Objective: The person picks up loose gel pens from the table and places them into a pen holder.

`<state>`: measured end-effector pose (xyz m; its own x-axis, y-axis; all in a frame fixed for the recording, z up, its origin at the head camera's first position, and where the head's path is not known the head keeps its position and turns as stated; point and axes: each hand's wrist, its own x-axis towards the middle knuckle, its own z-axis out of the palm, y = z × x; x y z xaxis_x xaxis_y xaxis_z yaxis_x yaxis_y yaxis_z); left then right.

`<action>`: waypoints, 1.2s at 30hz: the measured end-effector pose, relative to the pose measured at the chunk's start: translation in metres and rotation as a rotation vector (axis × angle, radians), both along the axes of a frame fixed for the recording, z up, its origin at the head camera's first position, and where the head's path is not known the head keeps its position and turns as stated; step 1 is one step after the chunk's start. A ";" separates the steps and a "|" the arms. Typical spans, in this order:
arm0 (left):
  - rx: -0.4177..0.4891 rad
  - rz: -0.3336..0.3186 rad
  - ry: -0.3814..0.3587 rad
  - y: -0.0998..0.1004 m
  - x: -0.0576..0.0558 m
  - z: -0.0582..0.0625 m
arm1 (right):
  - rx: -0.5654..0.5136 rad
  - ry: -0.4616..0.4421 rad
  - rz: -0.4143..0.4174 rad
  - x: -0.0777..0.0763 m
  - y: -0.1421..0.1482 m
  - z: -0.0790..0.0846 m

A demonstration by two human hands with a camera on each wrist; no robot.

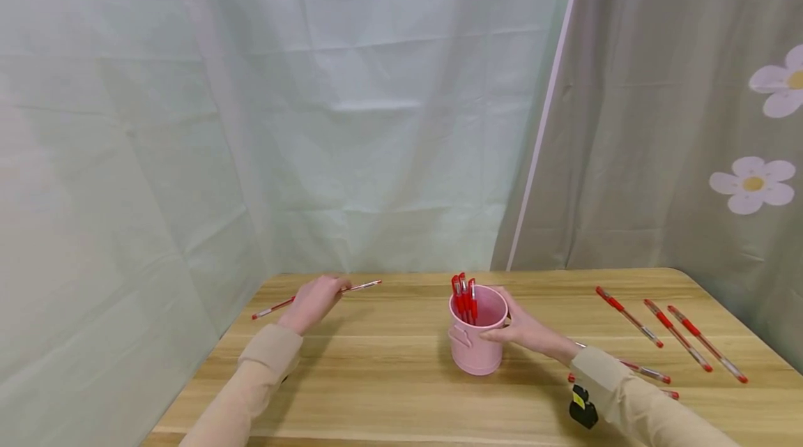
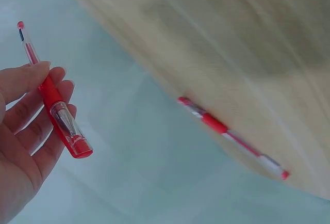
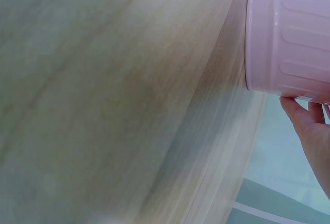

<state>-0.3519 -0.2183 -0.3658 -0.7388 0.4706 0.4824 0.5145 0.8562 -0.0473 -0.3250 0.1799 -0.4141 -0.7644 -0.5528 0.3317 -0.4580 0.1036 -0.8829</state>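
My left hand [image 1: 316,302] is above the table's left side and pinches a red gel pen [image 2: 63,118] between thumb and fingers. Beside that hand, a second red pen [image 2: 232,137] lies near the table edge. With my right hand [image 1: 523,327] I grip the side of a pink bucket [image 1: 475,353], thumb on the near side and the other fingers mostly hidden behind it. The bucket stands upright on the table. Several red-capped pens [image 1: 463,300] lean inside it, caps up, against its left wall.
On the right of the wooden table [image 1: 389,391] lie three red pens [image 1: 677,334] side by side. More pens [image 1: 652,372] are partly hidden under my right forearm. A small black device [image 1: 583,406] shows beside the right sleeve. Curtains [image 1: 389,119] hang behind the table.
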 end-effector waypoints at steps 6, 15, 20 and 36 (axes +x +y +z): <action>-0.011 -0.063 0.066 0.018 0.008 0.018 | -0.001 -0.013 0.004 0.006 -0.001 0.007; 0.031 -0.148 0.070 0.042 0.018 0.042 | -0.012 -0.016 0.005 0.002 0.001 0.000; 0.102 -0.170 -0.057 0.050 0.022 0.051 | -0.002 -0.012 -0.009 0.004 -0.001 0.002; 0.360 -0.326 -0.388 0.091 0.034 0.074 | -0.004 0.000 0.004 0.002 0.001 0.001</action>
